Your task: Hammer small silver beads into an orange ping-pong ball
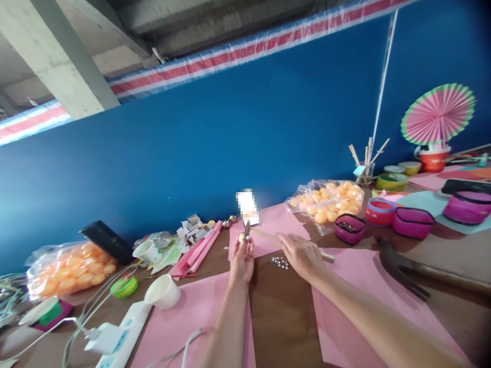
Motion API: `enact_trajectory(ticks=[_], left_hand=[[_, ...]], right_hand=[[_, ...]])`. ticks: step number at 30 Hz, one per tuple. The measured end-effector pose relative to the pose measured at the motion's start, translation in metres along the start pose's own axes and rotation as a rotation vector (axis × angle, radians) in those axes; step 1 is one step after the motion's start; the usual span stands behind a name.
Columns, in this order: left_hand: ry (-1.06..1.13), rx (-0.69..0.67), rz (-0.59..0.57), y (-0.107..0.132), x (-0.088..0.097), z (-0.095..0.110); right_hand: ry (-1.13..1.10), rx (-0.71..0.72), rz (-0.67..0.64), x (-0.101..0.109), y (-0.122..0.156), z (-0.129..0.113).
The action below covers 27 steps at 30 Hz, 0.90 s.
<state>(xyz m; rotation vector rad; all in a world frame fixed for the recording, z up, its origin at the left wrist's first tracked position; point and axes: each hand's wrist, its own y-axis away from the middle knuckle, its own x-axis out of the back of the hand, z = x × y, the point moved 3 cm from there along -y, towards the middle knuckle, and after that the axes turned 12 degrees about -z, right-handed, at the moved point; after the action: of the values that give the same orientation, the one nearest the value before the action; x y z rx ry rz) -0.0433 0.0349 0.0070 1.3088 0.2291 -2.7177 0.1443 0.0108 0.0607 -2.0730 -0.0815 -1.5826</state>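
Note:
My left hand is raised over the brown table, its fingers pinched on a small golden bell. My right hand is closed round the wooden handle of a small hammer, whose metal head rests right against the bell. Several small silver beads lie on the table between my hands. Pink paper sheets are spread under and around my forearms.
Bags of orange balls sit right and left. Magenta containers, a large hammer, white paper cups, a power strip, folded pink strips and a paper fan crowd the table before a blue wall.

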Motion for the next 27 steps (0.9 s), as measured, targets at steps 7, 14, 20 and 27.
enact_trajectory(ticks=[7, 14, 20, 27], left_hand=[[-0.045, -0.041, -0.039, 0.0005, 0.0002, 0.0014], [-0.029, -0.049, -0.005, 0.0000, -0.0020, 0.0020], [-0.028, -0.068, 0.015, 0.0003, -0.0031, 0.0019], [-0.044, -0.057, 0.026, -0.0009, -0.0003, 0.0002]], right_hand=[[-0.002, -0.015, -0.016, 0.0017, -0.0004, -0.0002], [-0.053, -0.043, 0.026, 0.0024, -0.0006, 0.0036], [-0.045, -0.039, 0.026, 0.0013, -0.0007, 0.0035], [-0.001, -0.021, -0.003, 0.0020, -0.0001, 0.0008]])
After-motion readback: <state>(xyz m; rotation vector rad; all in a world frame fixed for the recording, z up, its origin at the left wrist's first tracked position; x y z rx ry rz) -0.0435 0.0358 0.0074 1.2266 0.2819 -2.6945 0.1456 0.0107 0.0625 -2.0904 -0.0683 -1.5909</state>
